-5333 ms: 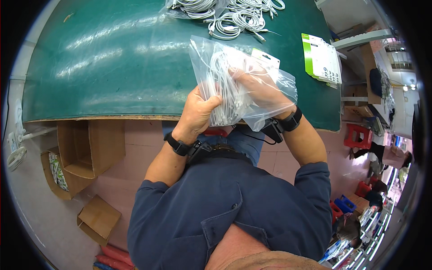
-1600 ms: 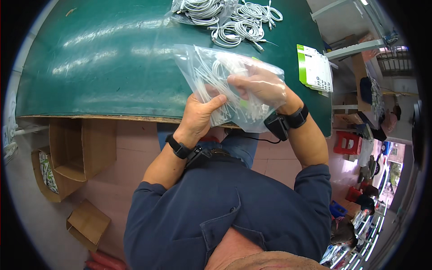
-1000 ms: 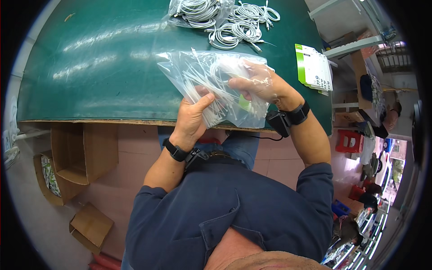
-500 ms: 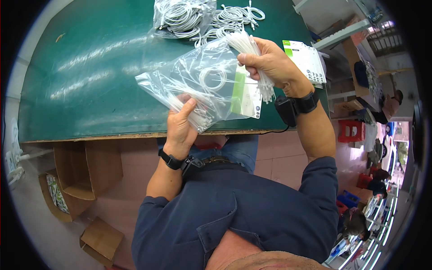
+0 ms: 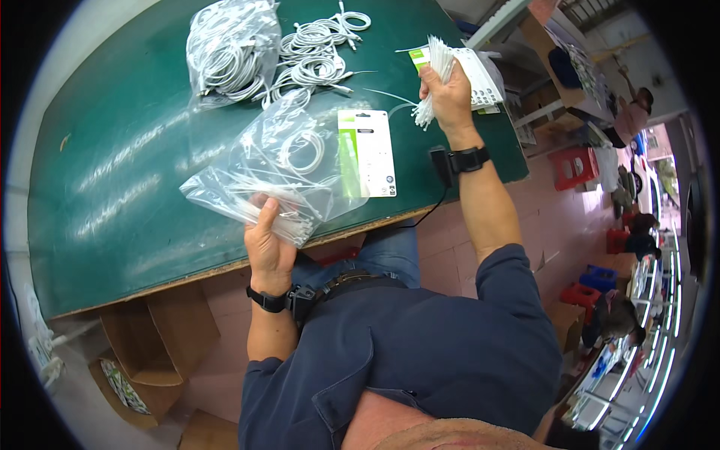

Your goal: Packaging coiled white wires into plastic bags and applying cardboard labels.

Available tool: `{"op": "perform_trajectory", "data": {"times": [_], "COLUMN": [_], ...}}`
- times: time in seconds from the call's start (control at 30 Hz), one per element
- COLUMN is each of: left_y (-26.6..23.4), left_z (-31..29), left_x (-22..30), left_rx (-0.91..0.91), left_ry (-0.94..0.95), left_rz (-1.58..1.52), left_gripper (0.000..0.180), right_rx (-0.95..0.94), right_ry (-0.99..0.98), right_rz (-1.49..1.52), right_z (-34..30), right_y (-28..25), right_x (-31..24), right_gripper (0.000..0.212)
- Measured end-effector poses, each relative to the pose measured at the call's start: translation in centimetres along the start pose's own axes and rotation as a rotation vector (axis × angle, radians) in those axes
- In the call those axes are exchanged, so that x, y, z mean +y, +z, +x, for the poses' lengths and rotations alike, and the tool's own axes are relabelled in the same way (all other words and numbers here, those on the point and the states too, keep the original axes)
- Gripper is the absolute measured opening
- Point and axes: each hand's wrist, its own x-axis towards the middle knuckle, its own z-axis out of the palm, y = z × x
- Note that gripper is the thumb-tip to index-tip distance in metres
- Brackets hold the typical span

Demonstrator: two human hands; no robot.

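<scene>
Clear, thin plastic forms the bag (image 5: pixel 322 187) I take as my landmark, over the near side of the green desk (image 5: pixel 112 247). At its near corner my left hand (image 5: pixel 268 249) has a narrow grip, thumb on top, pinching the film over loose white ties (image 5: pixel 289 217) inside. The bag's long axis runs left to right, slanting away from me; I can't tell which edge is open. I expect it to be light, limp and slippery, best held where the ties stiffen it. A green-and-white card (image 5: pixel 375 157) overlaps the bag's right side, its hole end pointing away from me; whether it sits inside or under, I can't tell.

Right of the bag, well apart from it, my right hand (image 5: pixel 450 99) has its grip closed around a bundle of white cable ties (image 5: pixel 441 56). Its long axis points away from me, the far end leaning slightly right. I judge it light and springy, likely to slide apart, so a wrap round the middle suits it. A stack of cards (image 5: pixel 484 75) lies farther right of the bag. Beyond the bag are coiled cables (image 5: pixel 319 64) and a cable-filled sack (image 5: pixel 234 49).
</scene>
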Motion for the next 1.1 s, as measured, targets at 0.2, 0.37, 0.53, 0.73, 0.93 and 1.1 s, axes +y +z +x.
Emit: {"op": "perform_trajectory", "data": {"times": [0.2, 0.37, 0.53, 0.73, 0.93, 1.1], "left_y": [-0.4, 0.1, 0.1, 0.6, -0.6, 1.0], "left_z": [-0.1, -0.2, -0.1, -0.8, -0.3, -0.2], "left_x": [0.0, 0.1, 0.0, 0.3, -0.7, -0.9], "left_rx": [0.003, 0.015, 0.002, 0.063, -0.013, -0.085], "left_ry": [0.023, 0.046, 0.053, 0.079, -0.003, 0.039], "left_rz": [0.045, 0.098, 0.131, 0.134, 0.0, -0.071], "left_gripper": [0.03, 0.032, 0.033, 0.034, 0.04, 0.046], "right_rx": [0.227, 0.175, 0.122, -0.073, 0.035, -0.496], "right_ry": [-0.013, -0.01, 0.051, -0.045, -0.306, 0.314], "right_rz": [0.008, 0.011, -0.355, -0.963, -0.772, 0.203], "right_z": [-2.7, -1.9, -1.4, 0.3, -3.1, -9.1], "right_y": [-1.1, -2.1, -2.5, -1.0, 0.5, 6.7], "right_x": [6.4, 6.8, 7.2, 6.7, 2.9, -4.4], "right_gripper": [0.019, 0.019, 0.036, 0.055, 0.055, 0.039]}}
